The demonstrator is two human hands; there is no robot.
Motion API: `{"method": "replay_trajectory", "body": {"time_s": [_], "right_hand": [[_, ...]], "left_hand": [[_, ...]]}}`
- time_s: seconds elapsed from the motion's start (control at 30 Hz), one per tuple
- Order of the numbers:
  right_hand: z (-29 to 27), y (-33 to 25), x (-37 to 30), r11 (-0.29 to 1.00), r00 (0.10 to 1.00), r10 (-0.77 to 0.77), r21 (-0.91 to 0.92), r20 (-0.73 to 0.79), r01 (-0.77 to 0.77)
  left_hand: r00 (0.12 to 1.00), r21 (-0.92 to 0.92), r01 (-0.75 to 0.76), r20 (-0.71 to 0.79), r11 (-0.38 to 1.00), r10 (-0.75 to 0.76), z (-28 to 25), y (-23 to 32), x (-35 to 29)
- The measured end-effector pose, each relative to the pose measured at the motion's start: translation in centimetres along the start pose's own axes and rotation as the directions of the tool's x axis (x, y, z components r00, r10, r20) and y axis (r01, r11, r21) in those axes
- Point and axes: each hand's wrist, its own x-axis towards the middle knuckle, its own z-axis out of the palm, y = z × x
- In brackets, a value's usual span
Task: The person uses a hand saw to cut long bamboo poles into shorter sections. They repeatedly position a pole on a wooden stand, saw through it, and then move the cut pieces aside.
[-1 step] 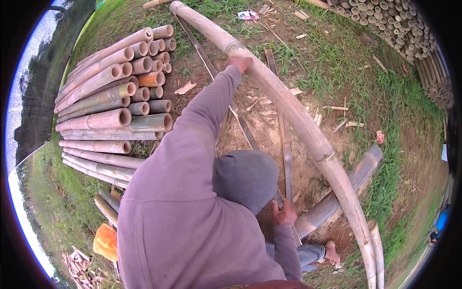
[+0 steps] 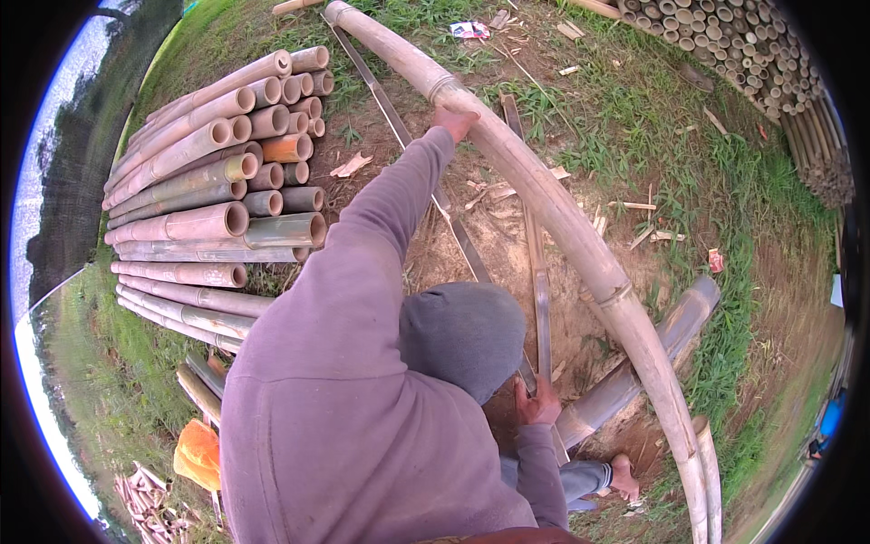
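Note:
A long, thick, curved bamboo pole (image 2: 530, 186) runs from the top of the head view down to the lower right. My left hand (image 2: 455, 121), at the end of a stretched purple sleeve, is closed round this pole just below a joint. My right hand (image 2: 538, 402) is lower down, its fingers wrapped on the near part of a long flat bamboo strip (image 2: 464, 243). A second flat strip (image 2: 541, 304) ends beside that hand. A rounded dark grey cloth shape (image 2: 463, 337), which I cannot identify, sits between my arms.
A shorter, thick bamboo piece (image 2: 591, 412) lies beneath the curved pole. To the left are stacked cut bamboo tubes (image 2: 213, 222); a bigger bamboo pile (image 2: 716, 32) stands far right. An orange cloth (image 2: 198, 453) is at lower left. Wood chips (image 2: 666, 235) litter the grass. A bare foot (image 2: 623, 477) shows.
The pole seems to have turned slightly, as a small stub now shows at the left of its lower joint. Both hands stay in nearly the same places.

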Motion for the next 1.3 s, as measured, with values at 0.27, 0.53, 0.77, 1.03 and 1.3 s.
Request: {"method": "replay_trajectory", "body": {"time_s": [0.27,0.53,0.77,1.03,1.3], "right_hand": [[-6.4,0.2,-0.6,0.991,0.965,-0.132,-0.010,-0.226,0.133],[-9.8,4.9,-1.6,0.996,0.936,-0.088,-0.025,-0.341,0.085],[-14.4,6.4,0.4,0.993,0.929,-0.111,-0.007,-0.352,0.115],[-16.4,8.8,2.0,0.981,0.898,-0.193,-0.086,-0.395,0.173],[-19.0,11.8,2.6,0.982,0.907,-0.169,-0.143,-0.386,0.122]], "left_hand": [[0.903,0.256,-0.068,-0.396,0.964,0.169,-6.8,-1.7,-13.2],[0.970,-0.736,0.243,0.192,0.632,-0.150,-4.8,2.7,-15.2],[0.931,-0.749,0.329,0.361,0.575,-0.061,-3.3,6.1,-16.5],[0.912,-0.756,0.355,0.410,0.549,-0.026,-1.6,5.0,-16.8],[0.858,-0.707,0.406,0.512,0.579,0.024,0.1,3.0,-17.7]]}}
